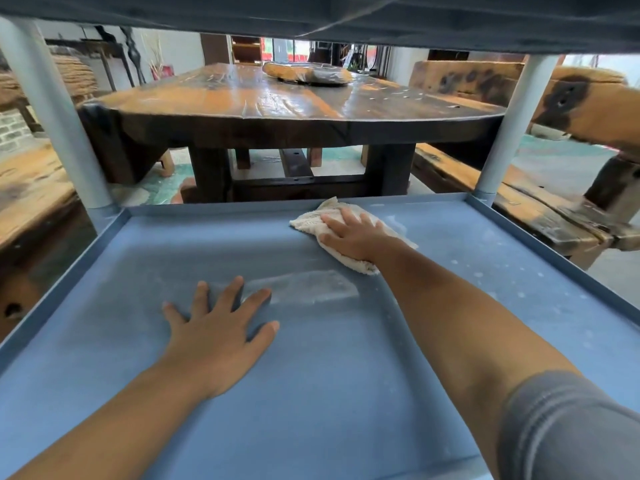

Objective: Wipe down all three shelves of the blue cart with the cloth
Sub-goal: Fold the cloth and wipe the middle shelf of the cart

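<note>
A blue cart shelf [346, 393] with a raised rim fills the lower view, and the underside of the shelf above [311, 15] spans the top. My right hand [349, 233] presses flat on a cream cloth [311, 221] near the shelf's far edge, right of centre. My left hand [218, 334] rests flat on the shelf, fingers spread, nearer to me and left of centre. White dusty marks show on the shelf's right side and a pale patch [304, 287] lies between my hands.
Two grey cart posts [55, 112] [509, 126] rise at the far corners. Beyond the cart stands a dark wooden table [277, 105] with a round tray on it, and wooden benches [519, 209] sit to the right and left.
</note>
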Available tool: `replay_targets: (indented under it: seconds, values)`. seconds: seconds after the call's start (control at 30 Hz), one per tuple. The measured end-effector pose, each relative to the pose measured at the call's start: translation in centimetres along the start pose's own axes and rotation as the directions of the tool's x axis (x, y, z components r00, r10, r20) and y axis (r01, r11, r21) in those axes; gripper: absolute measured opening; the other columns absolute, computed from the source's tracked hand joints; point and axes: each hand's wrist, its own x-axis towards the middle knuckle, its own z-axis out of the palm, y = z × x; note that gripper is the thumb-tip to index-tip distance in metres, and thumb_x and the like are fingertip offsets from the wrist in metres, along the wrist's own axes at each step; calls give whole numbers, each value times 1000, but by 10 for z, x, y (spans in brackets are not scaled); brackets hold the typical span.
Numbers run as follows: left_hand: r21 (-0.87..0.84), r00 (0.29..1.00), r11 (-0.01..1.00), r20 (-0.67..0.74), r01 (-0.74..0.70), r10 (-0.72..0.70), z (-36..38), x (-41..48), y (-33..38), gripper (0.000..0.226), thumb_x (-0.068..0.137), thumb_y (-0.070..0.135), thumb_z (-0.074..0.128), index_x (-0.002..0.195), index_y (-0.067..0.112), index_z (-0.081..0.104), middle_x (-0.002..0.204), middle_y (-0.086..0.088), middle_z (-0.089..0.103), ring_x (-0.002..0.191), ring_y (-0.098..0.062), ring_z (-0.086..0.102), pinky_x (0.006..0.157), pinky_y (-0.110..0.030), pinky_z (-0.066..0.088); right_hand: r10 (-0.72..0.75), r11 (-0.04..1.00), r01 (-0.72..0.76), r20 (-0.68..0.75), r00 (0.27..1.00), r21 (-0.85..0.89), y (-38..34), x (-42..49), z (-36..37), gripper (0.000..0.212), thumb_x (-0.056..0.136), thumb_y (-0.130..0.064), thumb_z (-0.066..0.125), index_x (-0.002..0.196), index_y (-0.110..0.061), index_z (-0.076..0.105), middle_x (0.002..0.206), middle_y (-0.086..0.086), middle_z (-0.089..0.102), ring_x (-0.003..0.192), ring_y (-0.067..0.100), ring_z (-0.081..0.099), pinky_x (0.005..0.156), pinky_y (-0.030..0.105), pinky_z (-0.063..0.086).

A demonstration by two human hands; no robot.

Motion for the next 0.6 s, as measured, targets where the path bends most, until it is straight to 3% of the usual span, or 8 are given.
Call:
replay_targets:
  seconds: [0.2,0.3,0.43,0.6]
  values:
    - [15,998,999,34,46,-46,0,9,7,74,76,82,-3,145,58,-13,165,12,-16,151,-35,-16,111,-72,-1,-61,998,62,58,996,-24,-6,-22,7,67,82,-81,5,147,-63,5,168,-12,1,153,34,3,119,61,3]
    - [3,998,999,39,47,-47,0,12,6,75,73,83,-3,144,60,-13,165,14,-15,151,-34,-16,112,-71,-1,-152,988,153,37,988,-4,-14,-52,14,59,88,-76,10,146,-64,2,167,-16,-1,154,29,-1,119,60,1]
    - [1,997,998,45,61,-61,0,17,6,73,74,83,-1,144,61,-12,165,15,-13,151,-33,-15,111,-72,0,-270,963,270,91,958,12,-22,-105,17,64,87,-77,11,148,-62,-4,166,-20,-9,155,23,-10,121,55,-1]
    - [-5,997,998,35,67,-67,1,18,6,67,76,70,-5,143,62,-12,165,15,-10,152,-33,-10,111,-72,0,-422,906,420,129,897,49,-22,-176,14,66,90,-78,21,150,-61,-2,166,-21,-9,154,17,-14,120,52,-4]
